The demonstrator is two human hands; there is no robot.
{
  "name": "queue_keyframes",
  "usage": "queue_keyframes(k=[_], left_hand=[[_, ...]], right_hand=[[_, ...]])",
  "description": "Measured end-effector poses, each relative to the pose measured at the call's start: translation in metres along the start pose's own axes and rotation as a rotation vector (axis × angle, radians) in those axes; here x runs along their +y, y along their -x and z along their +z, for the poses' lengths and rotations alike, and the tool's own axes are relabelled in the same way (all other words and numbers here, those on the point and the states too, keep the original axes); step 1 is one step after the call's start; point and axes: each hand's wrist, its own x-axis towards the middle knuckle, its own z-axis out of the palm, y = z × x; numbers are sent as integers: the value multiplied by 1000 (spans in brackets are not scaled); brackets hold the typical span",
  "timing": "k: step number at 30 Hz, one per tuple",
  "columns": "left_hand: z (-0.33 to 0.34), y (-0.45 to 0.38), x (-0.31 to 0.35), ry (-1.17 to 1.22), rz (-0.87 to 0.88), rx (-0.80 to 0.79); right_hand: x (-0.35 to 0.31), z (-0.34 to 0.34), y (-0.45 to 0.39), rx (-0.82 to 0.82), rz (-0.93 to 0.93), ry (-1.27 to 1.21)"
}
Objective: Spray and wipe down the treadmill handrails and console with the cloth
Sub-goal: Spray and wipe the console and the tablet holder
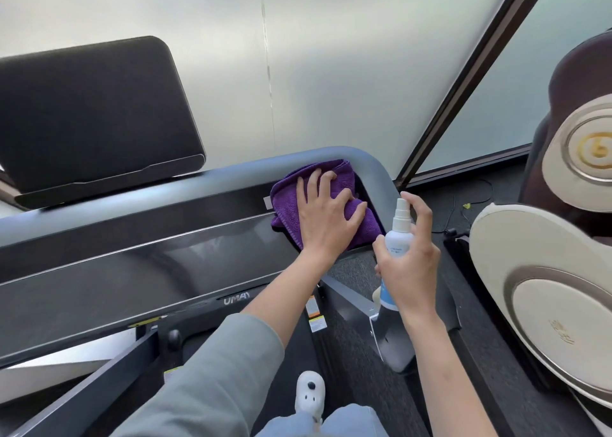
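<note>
Clearly "UMAY" (235, 300) on treadmill; left hand (326, 216) flat on purple cloth (331, 174); right hand (409, 272) grips spray bottle (399, 234).

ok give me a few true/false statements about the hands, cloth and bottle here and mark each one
1. The left hand presses a purple cloth onto the treadmill console. True.
2. The right hand is empty. False: it grips a white spray bottle, with a finger on the nozzle.
3. The cloth lies at the console's right end, beside the curved handrail. True.
4. The spray bottle lies flat on the console. False: it is held roughly upright, off the console.
5. The cloth is draped over the black screen. False: the screen stands apart, to the left, with nothing on it.
</note>
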Motion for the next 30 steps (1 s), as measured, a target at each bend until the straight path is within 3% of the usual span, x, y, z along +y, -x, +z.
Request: queue_keyframes(k=[15,19,30], left_hand=[[-9,10,-16,9,43,-54],[-21,18,-41,43,122,-50],[-87,52,-140,-40,42,-52]], right_hand=[[-12,9,-4,-31,-67,-12],[-25,19,-4,-52,-110,-19],[-69,72,34,-119,-109,-23]])
